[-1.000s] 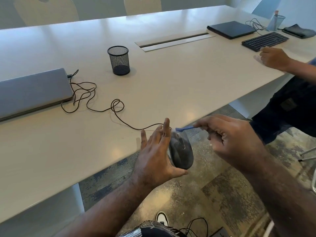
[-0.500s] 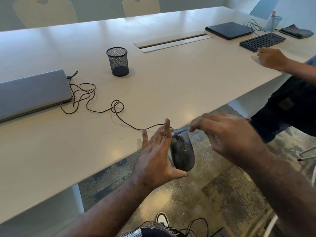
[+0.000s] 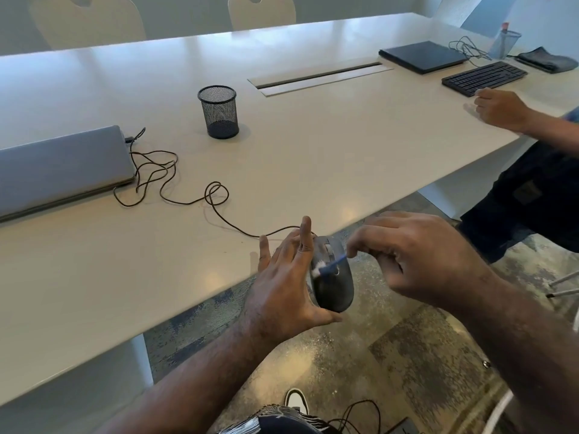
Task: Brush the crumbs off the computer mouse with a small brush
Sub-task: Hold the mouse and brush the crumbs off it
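Note:
A dark grey wired computer mouse [image 3: 336, 286] is held off the table's front edge, over the floor. My left hand [image 3: 286, 286] grips it from the left side, thumb under its rear, fingers spread upward. My right hand [image 3: 416, 258] pinches a small brush [image 3: 332, 266] with a blue handle and white bristles. The bristles rest on the mouse's upper left side, near the scroll wheel. The mouse's thin dark cable [image 3: 188, 195] trails back across the white table [image 3: 313, 151] to a closed grey laptop [image 3: 59, 167].
A black mesh pen cup [image 3: 219, 112] stands mid-table. Far right lie a black laptop [image 3: 423, 59], a black keyboard [image 3: 484, 78], a second mesh cup [image 3: 504, 43] and a dark cloth. Another person's hand [image 3: 501, 109] rests near the keyboard. Below is patterned carpet.
The brush has moved from the mouse's front tip down onto its top, near the scroll wheel. My right hand shifted slightly toward me; my left hand keeps the same hold.

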`<action>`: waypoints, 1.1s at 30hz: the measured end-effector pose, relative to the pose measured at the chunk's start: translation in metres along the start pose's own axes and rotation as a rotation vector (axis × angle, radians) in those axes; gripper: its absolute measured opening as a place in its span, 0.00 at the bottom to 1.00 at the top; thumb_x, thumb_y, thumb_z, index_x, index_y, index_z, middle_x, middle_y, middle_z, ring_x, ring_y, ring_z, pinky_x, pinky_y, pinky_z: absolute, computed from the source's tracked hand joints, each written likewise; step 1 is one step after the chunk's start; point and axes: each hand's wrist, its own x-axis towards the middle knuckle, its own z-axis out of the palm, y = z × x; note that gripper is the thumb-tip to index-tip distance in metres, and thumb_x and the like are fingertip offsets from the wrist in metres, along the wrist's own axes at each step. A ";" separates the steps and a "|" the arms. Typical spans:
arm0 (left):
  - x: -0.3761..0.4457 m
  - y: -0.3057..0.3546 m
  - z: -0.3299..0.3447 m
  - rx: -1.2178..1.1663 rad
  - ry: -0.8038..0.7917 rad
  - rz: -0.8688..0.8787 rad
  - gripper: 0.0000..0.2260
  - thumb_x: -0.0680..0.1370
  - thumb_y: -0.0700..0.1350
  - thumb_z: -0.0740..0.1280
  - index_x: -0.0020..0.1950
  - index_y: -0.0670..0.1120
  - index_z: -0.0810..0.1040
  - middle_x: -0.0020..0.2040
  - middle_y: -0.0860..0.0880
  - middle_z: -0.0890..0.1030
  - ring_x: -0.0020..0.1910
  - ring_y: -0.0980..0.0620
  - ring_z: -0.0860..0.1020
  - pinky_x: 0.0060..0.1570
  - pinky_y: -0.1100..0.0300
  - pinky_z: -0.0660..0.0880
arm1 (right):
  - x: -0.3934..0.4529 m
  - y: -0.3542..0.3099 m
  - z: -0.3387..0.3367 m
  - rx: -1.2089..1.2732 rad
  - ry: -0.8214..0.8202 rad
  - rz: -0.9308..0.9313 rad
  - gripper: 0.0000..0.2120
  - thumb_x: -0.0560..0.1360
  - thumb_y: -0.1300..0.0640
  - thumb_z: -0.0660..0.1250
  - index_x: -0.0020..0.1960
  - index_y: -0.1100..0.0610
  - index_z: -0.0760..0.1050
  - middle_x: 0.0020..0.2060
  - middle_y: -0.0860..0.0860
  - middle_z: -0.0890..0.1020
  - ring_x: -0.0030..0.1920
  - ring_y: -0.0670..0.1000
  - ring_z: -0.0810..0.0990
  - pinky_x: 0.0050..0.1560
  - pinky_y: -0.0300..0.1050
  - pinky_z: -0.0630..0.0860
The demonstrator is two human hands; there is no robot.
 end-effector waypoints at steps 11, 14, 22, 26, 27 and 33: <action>0.000 -0.004 0.000 -0.020 0.033 -0.018 0.68 0.60 0.70 0.76 0.72 0.55 0.20 0.81 0.49 0.53 0.78 0.58 0.45 0.75 0.43 0.31 | -0.008 0.006 -0.005 0.000 0.018 0.064 0.16 0.64 0.68 0.74 0.45 0.49 0.82 0.38 0.43 0.84 0.36 0.46 0.81 0.39 0.39 0.71; 0.001 -0.006 -0.001 -0.016 0.044 -0.019 0.68 0.60 0.71 0.75 0.73 0.54 0.21 0.80 0.49 0.55 0.79 0.55 0.48 0.75 0.42 0.33 | -0.010 0.011 -0.007 0.019 0.077 0.107 0.16 0.65 0.68 0.73 0.46 0.50 0.82 0.37 0.43 0.84 0.36 0.47 0.80 0.37 0.41 0.76; 0.003 -0.005 -0.001 -0.004 0.045 -0.006 0.67 0.61 0.71 0.74 0.73 0.55 0.21 0.81 0.49 0.54 0.80 0.53 0.48 0.75 0.42 0.32 | -0.009 0.010 -0.002 0.019 0.091 0.132 0.15 0.65 0.68 0.72 0.46 0.51 0.82 0.38 0.45 0.84 0.37 0.49 0.81 0.36 0.48 0.81; 0.003 -0.003 0.000 -0.002 0.032 0.015 0.67 0.61 0.72 0.74 0.73 0.55 0.22 0.80 0.50 0.54 0.79 0.54 0.48 0.75 0.44 0.31 | -0.003 0.012 0.000 -0.026 0.155 0.206 0.13 0.70 0.66 0.70 0.50 0.51 0.81 0.41 0.45 0.84 0.40 0.49 0.79 0.36 0.48 0.79; 0.003 -0.002 0.000 0.000 0.034 0.020 0.67 0.61 0.72 0.74 0.73 0.55 0.22 0.80 0.50 0.54 0.79 0.54 0.48 0.75 0.45 0.31 | -0.002 0.011 0.002 -0.032 0.147 0.212 0.13 0.71 0.65 0.69 0.50 0.50 0.81 0.42 0.45 0.84 0.40 0.49 0.79 0.36 0.48 0.79; 0.004 -0.006 0.001 0.018 0.033 0.014 0.67 0.61 0.72 0.74 0.73 0.55 0.21 0.81 0.49 0.53 0.80 0.53 0.48 0.75 0.43 0.31 | -0.002 0.013 -0.001 0.010 0.103 0.184 0.15 0.67 0.67 0.71 0.46 0.49 0.81 0.37 0.43 0.82 0.38 0.48 0.77 0.36 0.45 0.77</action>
